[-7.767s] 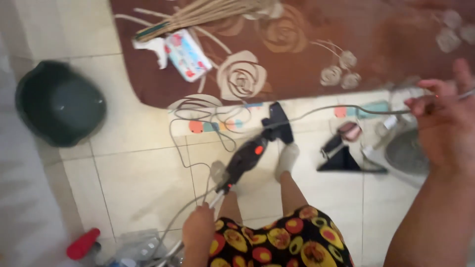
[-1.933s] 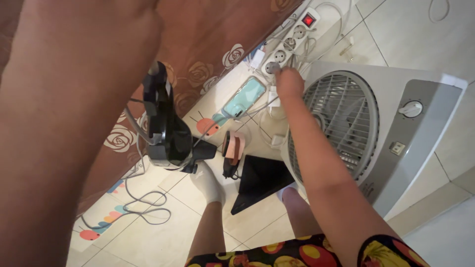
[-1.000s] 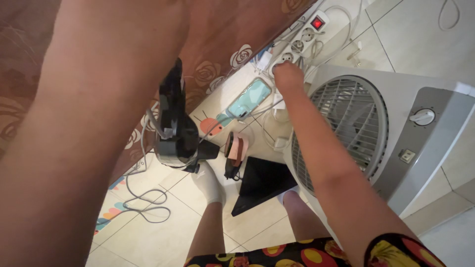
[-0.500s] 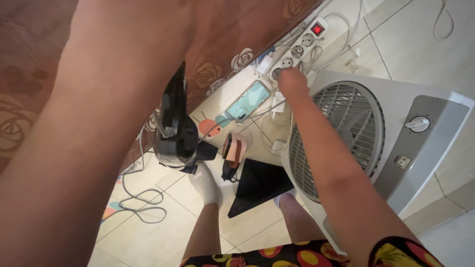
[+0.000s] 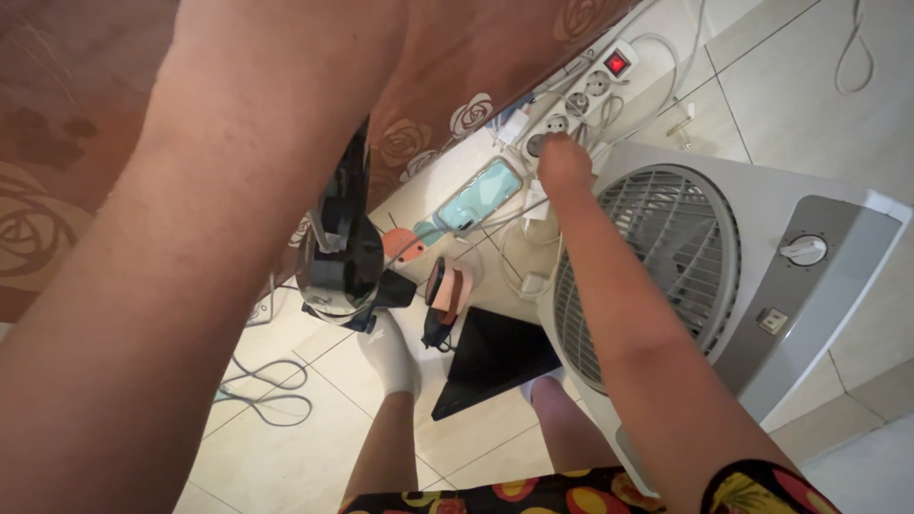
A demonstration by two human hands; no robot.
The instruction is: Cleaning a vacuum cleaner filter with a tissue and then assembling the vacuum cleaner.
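Both grips unclear: right hand (image 5: pixel 564 164) fingertips at power strip (image 5: pixel 571 95); left hand hidden behind forearm.

My right hand (image 5: pixel 564 164) presses at a socket of the white power strip (image 5: pixel 581 90), beside the fan (image 5: pixel 762 276). My left arm holds up a black appliance (image 5: pixel 341 257).
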